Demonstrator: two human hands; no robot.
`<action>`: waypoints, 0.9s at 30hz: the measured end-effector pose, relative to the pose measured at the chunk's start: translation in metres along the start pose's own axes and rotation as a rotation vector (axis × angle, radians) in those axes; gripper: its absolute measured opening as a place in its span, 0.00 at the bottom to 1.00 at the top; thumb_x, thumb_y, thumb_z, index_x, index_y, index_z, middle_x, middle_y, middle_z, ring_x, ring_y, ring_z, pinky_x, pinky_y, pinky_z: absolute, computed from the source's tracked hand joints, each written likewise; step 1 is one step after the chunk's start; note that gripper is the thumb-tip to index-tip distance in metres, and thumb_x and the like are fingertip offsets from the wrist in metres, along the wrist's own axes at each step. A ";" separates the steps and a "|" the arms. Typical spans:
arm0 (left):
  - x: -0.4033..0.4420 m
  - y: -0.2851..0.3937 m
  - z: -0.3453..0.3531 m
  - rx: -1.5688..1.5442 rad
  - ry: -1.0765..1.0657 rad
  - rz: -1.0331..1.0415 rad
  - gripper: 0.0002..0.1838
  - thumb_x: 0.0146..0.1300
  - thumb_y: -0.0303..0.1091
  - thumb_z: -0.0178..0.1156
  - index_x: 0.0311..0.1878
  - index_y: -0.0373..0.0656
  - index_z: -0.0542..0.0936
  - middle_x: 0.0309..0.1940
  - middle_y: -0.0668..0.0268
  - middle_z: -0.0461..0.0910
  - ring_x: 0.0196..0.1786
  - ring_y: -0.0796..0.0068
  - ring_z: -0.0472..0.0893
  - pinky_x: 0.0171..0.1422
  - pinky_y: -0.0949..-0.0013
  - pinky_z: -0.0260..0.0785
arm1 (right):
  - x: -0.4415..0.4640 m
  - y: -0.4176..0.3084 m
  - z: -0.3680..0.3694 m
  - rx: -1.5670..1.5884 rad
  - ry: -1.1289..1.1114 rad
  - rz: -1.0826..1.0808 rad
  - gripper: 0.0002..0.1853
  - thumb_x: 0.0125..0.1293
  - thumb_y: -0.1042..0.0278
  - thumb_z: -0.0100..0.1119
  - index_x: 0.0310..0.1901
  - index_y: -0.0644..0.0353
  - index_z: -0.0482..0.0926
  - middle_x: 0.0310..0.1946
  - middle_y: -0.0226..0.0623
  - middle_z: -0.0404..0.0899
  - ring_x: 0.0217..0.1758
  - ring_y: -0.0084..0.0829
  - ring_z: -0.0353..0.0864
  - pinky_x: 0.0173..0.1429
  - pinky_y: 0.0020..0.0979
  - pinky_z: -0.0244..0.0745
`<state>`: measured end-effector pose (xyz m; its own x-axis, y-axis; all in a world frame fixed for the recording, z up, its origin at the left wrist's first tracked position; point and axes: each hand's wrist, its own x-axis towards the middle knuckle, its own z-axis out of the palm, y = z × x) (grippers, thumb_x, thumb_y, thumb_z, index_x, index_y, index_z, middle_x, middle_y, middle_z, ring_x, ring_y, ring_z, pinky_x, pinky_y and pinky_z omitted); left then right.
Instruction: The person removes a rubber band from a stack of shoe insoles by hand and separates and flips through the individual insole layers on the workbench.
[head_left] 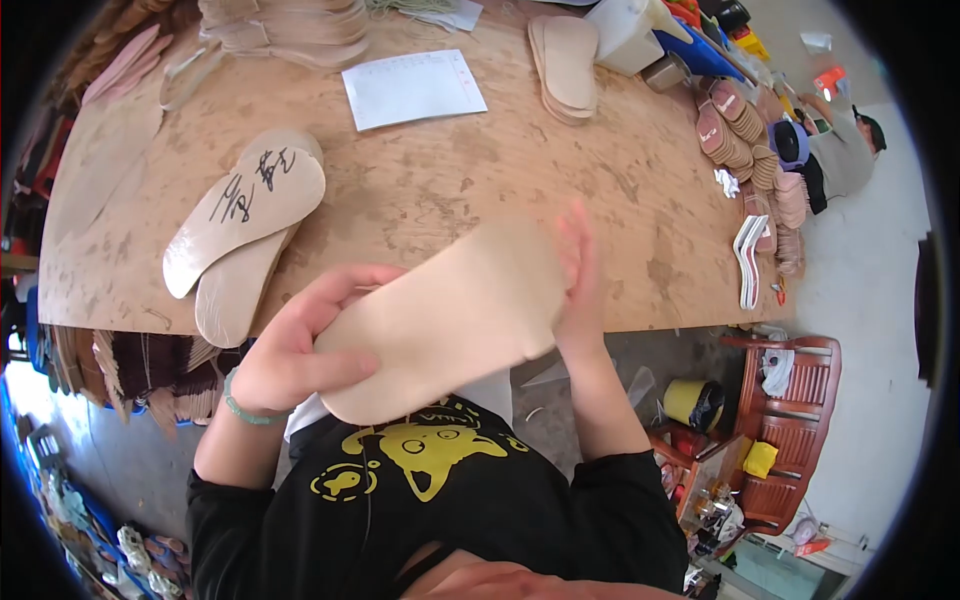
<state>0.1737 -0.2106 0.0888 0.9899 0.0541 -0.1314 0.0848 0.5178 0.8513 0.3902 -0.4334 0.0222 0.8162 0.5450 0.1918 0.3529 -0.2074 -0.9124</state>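
Beige insole (440, 325) is tilting above the near edge of the wooden desk (400, 190), one end held in the left hand (290, 350), whose thumb is pressing on its face. At its other end, the right hand (580, 285) is hovering open, slightly blurred. Overlapping soles (245, 215) with black writing are lying to the left.

My left hand (305, 345) grips a beige insole (445, 320), thumb on top; my right hand (580, 290), blurry, open at its other end. Wooden table (400, 210): inked insole (245, 215) left, white paper (414, 90) further back. Person (843, 155) far right.
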 end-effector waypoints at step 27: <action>0.017 -0.035 -0.039 0.248 0.458 -0.170 0.19 0.74 0.32 0.56 0.63 0.35 0.72 0.47 0.66 0.81 0.51 0.81 0.79 0.57 0.75 0.73 | -0.020 -0.015 0.009 -0.494 -0.255 -0.299 0.16 0.58 0.78 0.60 0.50 0.59 0.80 0.58 0.39 0.79 0.61 0.39 0.77 0.63 0.42 0.66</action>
<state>0.1831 -0.1945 0.0367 0.8136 0.3822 -0.4382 0.3184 0.3378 0.8858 0.3643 -0.4337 0.0286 0.5362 0.8013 0.2653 0.7686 -0.3336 -0.5458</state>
